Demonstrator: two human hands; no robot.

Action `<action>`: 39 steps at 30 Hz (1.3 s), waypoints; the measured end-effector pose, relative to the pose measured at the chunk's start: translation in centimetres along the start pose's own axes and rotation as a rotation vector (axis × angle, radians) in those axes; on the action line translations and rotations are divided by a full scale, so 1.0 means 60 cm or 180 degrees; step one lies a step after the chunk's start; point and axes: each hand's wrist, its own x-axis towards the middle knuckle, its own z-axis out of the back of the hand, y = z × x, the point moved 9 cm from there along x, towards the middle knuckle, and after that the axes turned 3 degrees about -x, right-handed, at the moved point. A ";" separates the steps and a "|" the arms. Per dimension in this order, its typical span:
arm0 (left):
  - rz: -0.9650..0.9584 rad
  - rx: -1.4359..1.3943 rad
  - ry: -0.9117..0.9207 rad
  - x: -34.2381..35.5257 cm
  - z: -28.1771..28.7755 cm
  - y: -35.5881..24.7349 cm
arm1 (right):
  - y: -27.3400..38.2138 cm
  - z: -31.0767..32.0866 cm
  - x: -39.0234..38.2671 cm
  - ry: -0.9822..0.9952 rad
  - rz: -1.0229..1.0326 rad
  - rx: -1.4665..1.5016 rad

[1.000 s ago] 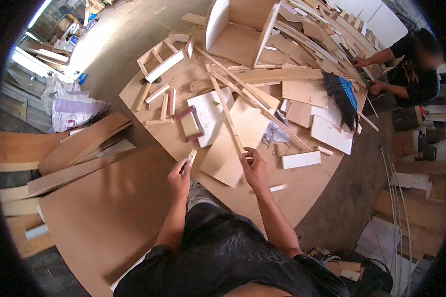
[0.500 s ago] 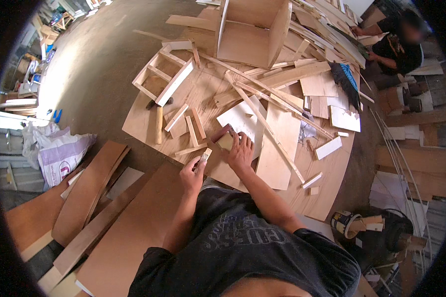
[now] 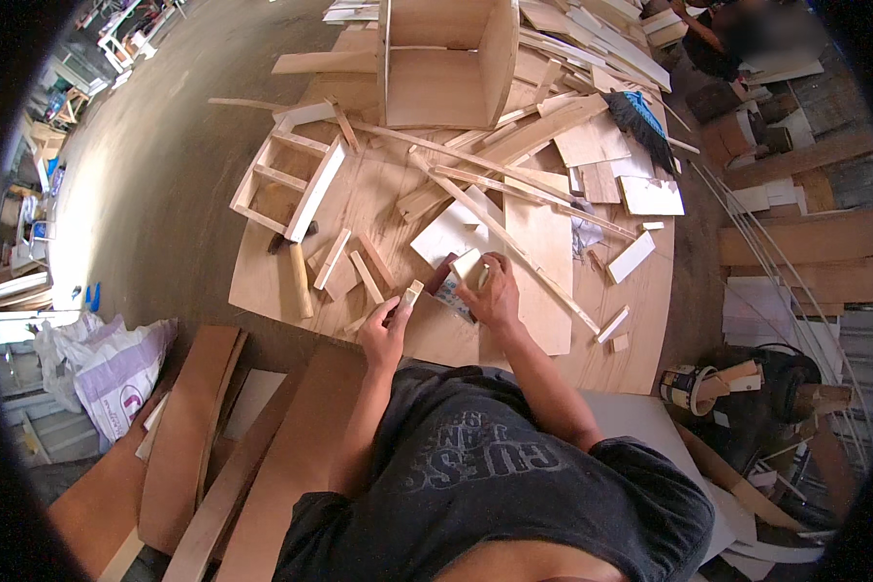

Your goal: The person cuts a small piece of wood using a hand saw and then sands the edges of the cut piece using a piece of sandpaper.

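My left hand is closed on a small wood block, its pale end sticking up past the thumb. To the right, my right hand grips a pale block between thumb and fingers. A sheet of sandpaper, reddish brown on one side with blue print on its back, hangs against that block; whether the fingers hold it too is partly hidden. Both hands are over the front of a plywood table. Short wood strips lie just beyond my left hand, and a white board beyond my right.
A hammer lies by a small wooden frame at the left. Long strips cross the table before an open wooden box. A blue-black brush lies right. Brown panels lean at my left; another person is far right.
My right hand has turned and lifted the pale block, and the sandpaper's printed back now shows. My left hand still holds its small wood block. The whole view has shifted slightly.
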 end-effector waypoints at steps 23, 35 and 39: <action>-0.0050 -0.0356 0.0339 0.090 -0.006 -0.002 | 0.043 -0.075 0.008 0.0443 -0.0395 -0.1236; -0.0555 -0.0134 0.0499 0.071 0.006 -0.155 | 0.064 -0.026 -0.006 0.1101 -0.0872 0.1222; -0.1228 -0.0337 0.0706 0.053 -0.012 -0.224 | 0.093 0.083 -0.029 0.0678 -0.0766 0.1615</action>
